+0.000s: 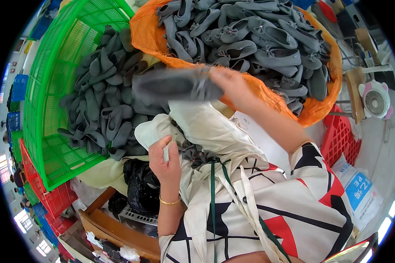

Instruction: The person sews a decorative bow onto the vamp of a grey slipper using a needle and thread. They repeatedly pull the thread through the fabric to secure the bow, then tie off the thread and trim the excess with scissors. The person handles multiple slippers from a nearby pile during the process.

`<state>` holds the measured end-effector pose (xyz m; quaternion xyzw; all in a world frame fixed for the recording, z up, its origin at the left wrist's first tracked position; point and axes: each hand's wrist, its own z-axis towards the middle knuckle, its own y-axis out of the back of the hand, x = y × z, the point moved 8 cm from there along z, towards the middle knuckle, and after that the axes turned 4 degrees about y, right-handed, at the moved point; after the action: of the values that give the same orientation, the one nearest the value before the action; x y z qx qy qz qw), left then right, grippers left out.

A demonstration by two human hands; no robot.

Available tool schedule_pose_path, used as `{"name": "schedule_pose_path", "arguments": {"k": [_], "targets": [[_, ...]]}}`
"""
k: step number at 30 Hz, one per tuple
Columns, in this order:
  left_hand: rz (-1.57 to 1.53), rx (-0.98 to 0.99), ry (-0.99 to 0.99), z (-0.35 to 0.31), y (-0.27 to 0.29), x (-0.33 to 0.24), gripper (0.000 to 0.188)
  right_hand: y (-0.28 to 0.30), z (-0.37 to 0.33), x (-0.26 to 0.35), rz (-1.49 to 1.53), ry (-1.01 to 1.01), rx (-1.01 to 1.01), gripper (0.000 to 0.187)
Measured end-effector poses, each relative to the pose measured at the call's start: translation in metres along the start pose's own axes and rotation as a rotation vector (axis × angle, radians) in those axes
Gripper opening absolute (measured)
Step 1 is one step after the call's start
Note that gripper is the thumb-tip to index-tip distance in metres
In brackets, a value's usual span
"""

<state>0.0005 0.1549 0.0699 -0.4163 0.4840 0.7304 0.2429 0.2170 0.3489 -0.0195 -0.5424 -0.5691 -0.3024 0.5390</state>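
My right hand [232, 85] grips a dark grey flat shoe [173, 85] by one end, with motion blur over both. The shoe is level, above the edge between the green crate and the orange sack. My left hand [166, 160] is raised over my lap, thumb and forefinger apart with nothing seen between them; its other fingers are partly hidden. Beside it, a small heap of dark grey fabric bows [195, 153] lies on the pale cloth [206, 125] across my lap.
Many loose grey shoes [107, 101] fill the green plastic crate [52, 87] at left. Grey shoes with bows [267, 37] heap in the orange sack [147, 28] ahead. A small fan [376, 100], red crate [340, 138] and white bag [360, 193] stand right; a wooden drawer [118, 228] lower left.
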Motion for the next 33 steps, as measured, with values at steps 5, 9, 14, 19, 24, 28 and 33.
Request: {"name": "schedule_pose_path", "arguments": {"k": [5, 9, 14, 19, 24, 28, 33], "targets": [[-0.048, 0.026, 0.173, -0.013, -0.005, 0.043, 0.012, 0.125, 0.107, 0.023, 0.112, 0.152, -0.356, 0.034], [0.131, 0.090, 0.238, -0.027, -0.010, 0.080, 0.014, 0.084, 0.065, 0.005, 0.094, 0.119, -0.249, 0.027], [0.362, 0.265, 0.167, -0.023, -0.034, 0.080, 0.020, 0.045, 0.002, -0.067, 0.015, -0.106, -0.104, 0.024], [0.608, 0.468, 0.030, -0.023, -0.051, 0.070, 0.025, -0.010, -0.046, -0.066, -0.101, -0.158, 0.072, 0.023], [0.633, 0.491, -0.094, -0.029, -0.032, 0.071, 0.029, -0.051, -0.070, -0.068, -0.355, -0.062, 0.295, 0.020], [0.491, 0.361, -0.038, -0.032, -0.008, 0.073, 0.030, -0.096, -0.088, -0.044, -0.556, 0.173, 0.435, 0.019], [0.117, 0.270, 0.191, -0.033, 0.020, 0.068, 0.028, -0.135, -0.101, -0.036, -0.584, 0.223, 0.534, 0.021]]}}
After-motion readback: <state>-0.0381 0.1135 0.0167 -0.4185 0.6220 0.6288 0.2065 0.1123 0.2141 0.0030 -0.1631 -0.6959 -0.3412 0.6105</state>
